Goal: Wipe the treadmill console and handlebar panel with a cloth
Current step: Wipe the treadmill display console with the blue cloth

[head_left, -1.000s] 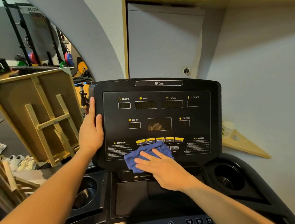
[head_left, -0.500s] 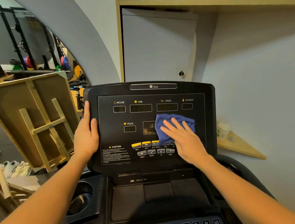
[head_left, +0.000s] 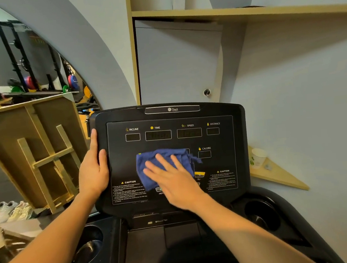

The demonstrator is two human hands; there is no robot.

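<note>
2 bare hands work a black treadmill console (head_left: 218, 111) in a home gym, with 1 blue cloth (head_left: 148, 166) between them and the panel. The right hand (head_left: 172, 179) lies flat on the cloth, fingers (head_left: 162, 159) spread and pointing up and to the left, pressing the fabric against the middle of the panel, over the central display and the row of yellow buttons (head_left: 199, 174). The cloth is bunched, its long axis running roughly left to right across the panel, its right edge ragged near the CALORIE window (head_left: 204, 154). The left hand (head_left: 93, 170) grips the console's left edge, thumb on the front face, the other fingers wrapped behind and out of sight.

4 small readout windows line the top of the panel, marked INCLINE, TIME, SPEED and DISTANCE; 2 CAUTION text blocks sit at the lower corners. Uncovered panel lies above the cloth and to its right. Below the console, 2 round cup holders (head_left: 262, 215) flank a flat tray. A wall stands close on the right, where a triangular wooden shelf (head_left: 279, 175) carries 1 paper cup (head_left: 257, 158). To the left, a wooden frame (head_left: 45, 153) leans just beside the console.
</note>
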